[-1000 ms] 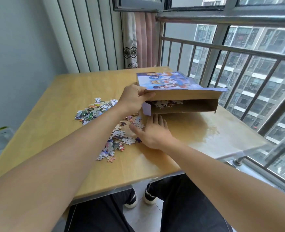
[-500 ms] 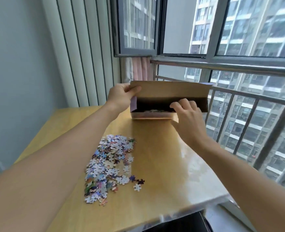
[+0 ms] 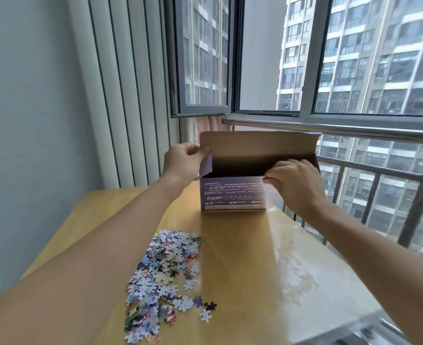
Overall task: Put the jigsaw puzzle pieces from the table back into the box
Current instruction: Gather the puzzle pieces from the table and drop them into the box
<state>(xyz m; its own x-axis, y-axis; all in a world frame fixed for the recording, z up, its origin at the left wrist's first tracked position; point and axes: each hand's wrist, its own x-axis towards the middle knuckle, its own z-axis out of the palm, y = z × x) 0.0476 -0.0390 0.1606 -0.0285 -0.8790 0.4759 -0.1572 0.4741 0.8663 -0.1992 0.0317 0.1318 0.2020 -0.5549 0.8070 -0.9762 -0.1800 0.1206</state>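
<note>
Bright, soft daylight enters through the window [image 3: 330, 58] ahead. Glare whitens the table [image 3: 292, 265] on its right side. The box [image 3: 233, 195] print looks motion-blurred, perhaps. Wide-angle distortion bends the edges; forearms loom large.

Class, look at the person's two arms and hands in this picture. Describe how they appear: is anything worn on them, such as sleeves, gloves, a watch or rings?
Both forearms are bare from the picture's edge to the wrist: no sleeves show. The left hand and the right hand wear no gloves. No watch, bracelet or band shows on either wrist, and no rings show on the fingers in view.
</note>
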